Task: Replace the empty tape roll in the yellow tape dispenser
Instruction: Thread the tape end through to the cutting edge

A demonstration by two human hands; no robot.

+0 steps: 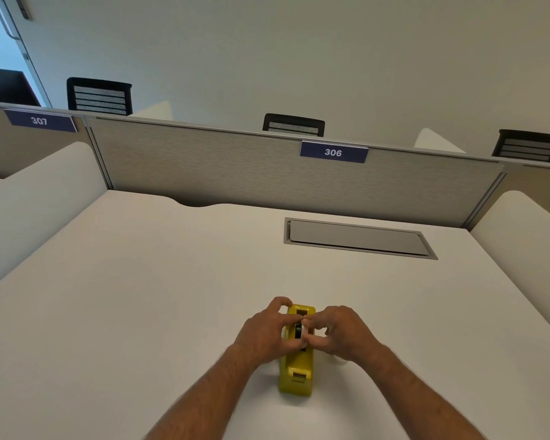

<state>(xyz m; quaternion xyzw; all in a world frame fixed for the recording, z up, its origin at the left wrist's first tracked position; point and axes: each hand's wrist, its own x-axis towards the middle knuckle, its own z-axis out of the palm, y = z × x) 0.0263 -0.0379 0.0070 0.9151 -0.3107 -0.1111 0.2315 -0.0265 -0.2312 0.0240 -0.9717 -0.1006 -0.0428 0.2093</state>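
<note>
Both hands' fingers (pixel 294 344) pinch the tape roll (pixel 300 332) seated atop the yellow tape dispenser (pixel 296 376) between them.

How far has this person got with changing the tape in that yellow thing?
Nothing looks finished yet. The yellow tape dispenser stands on the white desk, and the left hand and right hand both pinch at the roll in its middle. I cannot tell if that roll is the old one coming out or a new one going in. Seating it and threading tape appear left.
</note>
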